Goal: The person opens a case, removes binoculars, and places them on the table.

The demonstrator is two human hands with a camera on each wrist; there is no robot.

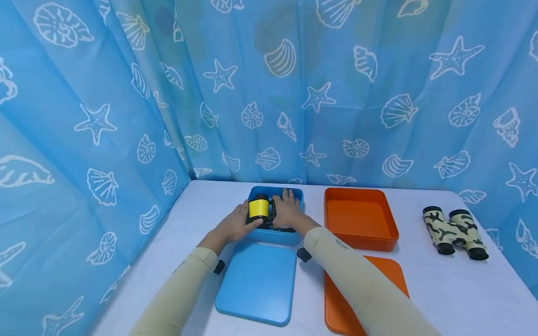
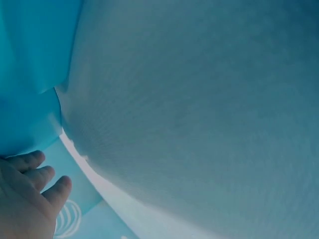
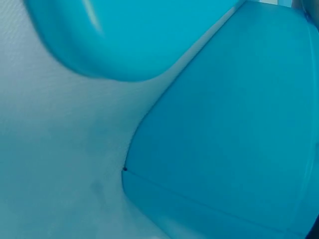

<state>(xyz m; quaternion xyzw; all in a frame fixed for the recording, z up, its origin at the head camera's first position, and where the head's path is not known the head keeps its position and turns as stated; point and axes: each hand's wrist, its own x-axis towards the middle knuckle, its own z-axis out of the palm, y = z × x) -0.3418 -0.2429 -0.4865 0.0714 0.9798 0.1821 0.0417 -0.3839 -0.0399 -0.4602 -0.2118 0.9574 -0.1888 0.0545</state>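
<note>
A pair of yellow and black binoculars (image 1: 258, 208) sits inside the blue box (image 1: 269, 236), which stands near the back of the table. My left hand (image 1: 233, 224) is at the box's left side, its thumb reaching over the front rim by the yellow barrel. In the left wrist view, the fingers (image 2: 40, 177) of that hand lie fairly straight beside the blue wall. From the right, my right hand (image 1: 290, 210) rests over the other half of the binoculars, fingers spread towards the back wall. It hides most of that barrel. The right wrist view shows only blue plastic and cloth.
A blue lid (image 1: 258, 282) lies in front of the box. To the right stand an orange box (image 1: 359, 212) and an orange lid (image 1: 386, 268), partly under my right sleeve. Camouflage binoculars (image 1: 454, 231) lie at the far right. A shell-patterned curtain (image 1: 252, 140) surrounds the white table.
</note>
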